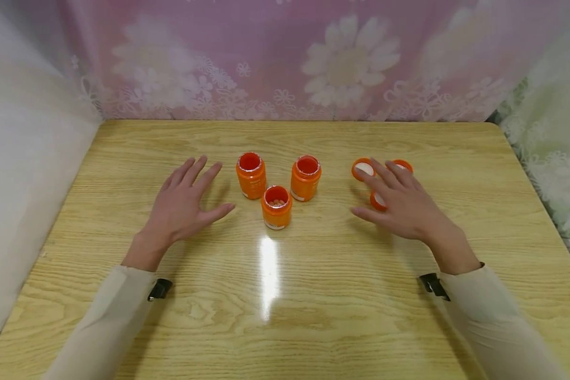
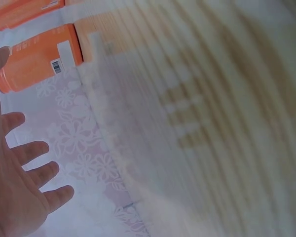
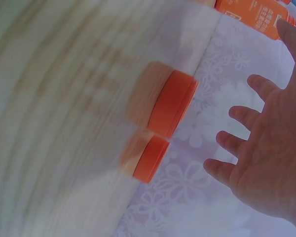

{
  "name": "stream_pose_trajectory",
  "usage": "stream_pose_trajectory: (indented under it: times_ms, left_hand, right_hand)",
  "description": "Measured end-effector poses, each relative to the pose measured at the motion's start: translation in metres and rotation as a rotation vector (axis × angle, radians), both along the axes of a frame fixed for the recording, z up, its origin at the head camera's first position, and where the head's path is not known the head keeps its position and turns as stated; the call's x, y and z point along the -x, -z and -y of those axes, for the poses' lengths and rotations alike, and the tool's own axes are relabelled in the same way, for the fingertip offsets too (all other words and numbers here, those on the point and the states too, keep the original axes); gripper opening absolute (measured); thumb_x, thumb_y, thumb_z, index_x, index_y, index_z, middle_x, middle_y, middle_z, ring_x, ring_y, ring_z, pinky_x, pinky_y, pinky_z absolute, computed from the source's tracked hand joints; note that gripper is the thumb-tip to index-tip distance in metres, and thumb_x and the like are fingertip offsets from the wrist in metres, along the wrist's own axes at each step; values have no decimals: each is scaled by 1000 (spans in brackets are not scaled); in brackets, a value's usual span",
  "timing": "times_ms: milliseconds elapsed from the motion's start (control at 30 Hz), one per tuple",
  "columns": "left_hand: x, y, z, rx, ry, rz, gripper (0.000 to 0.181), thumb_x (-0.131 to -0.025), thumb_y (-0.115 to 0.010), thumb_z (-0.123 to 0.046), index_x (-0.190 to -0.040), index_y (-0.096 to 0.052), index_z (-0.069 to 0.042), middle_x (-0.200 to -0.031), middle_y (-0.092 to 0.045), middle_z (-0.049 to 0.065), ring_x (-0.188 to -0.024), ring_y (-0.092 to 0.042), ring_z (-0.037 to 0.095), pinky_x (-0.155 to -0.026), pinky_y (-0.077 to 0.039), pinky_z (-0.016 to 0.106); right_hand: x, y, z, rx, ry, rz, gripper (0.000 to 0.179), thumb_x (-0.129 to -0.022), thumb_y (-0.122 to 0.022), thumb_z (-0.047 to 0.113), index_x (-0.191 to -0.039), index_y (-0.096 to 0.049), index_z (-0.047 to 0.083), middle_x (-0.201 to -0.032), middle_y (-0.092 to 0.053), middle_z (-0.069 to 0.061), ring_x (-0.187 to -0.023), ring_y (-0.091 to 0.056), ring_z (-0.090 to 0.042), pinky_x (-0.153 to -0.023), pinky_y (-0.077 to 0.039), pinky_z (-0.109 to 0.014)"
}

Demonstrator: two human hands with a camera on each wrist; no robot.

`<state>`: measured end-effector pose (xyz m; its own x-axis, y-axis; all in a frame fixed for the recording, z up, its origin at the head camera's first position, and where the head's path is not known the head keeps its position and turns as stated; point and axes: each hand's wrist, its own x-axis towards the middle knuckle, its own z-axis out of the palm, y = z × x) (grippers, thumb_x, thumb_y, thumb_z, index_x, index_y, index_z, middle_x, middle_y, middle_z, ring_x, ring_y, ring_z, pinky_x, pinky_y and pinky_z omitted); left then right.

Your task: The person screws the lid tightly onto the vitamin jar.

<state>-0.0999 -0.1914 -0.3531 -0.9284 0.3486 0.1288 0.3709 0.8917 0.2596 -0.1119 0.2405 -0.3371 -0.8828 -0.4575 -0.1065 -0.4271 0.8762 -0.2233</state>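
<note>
Pale sleeves (image 1: 90,322), lower edge of head view, nearest the camera; dark clip (image 1: 160,289) at left wrist, another dark clip (image 1: 434,286) at right.

Left hand (image 1: 178,208): fingers spread, thumb held away, gripping nothing; palm toward table, thumb pointing at the bottles. Gap visible between thumb and nearest bottle.

Right hand (image 1: 404,206): fingers likewise spread and holding nothing, reaching above the caps; right wrist view shows fingers raised off the table, apart from the two caps seen there.

Under and beside the right fingers, three orange caps, white liners up: rear-left cap (image 1: 364,168), rear-right cap (image 1: 404,164), near cap (image 1: 378,200), the last partly hidden by the hand.

Between the hands, three orange bottles, uncapped, upright: rear-left bottle (image 1: 252,182), rear-right bottle (image 1: 305,186), front bottle (image 1: 276,215). Pale tablets (image 1: 277,203) visible inside the front one. Whether front and rear-left bottles touch: cannot tell.

Support: wood-grain table (image 1: 342,327). Behind: pink floral cloth (image 1: 266,47).
</note>
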Motion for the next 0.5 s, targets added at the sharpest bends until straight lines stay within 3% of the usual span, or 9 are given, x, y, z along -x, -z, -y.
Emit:
stream_pose_trajectory:
  times_ms: [233,500]
  left_hand:
    - [2,1,-7,-82,-14,18,82,-85,-54,-65,-151,-28,-23,-155,-24,10,-141,-19,33,-104,-26,64]
    - [3,3,-14,-189,-6,44,82,-86,-59,-59,-151,-29,-18,-153,-27,12,-138,-26,35,-103,-30,61]
  right_hand:
    - [2,2,12,12,-20,-3,81,-88,-46,69,-153,-16,32,-159,-7,-6,-143,-3,-35,-111,-6,-59]
    - [5,4,21,14,-46,-33,79,-89,-45,67,-153,-19,30,-158,-12,-7,-143,-6,-34,-110,-12,-59]
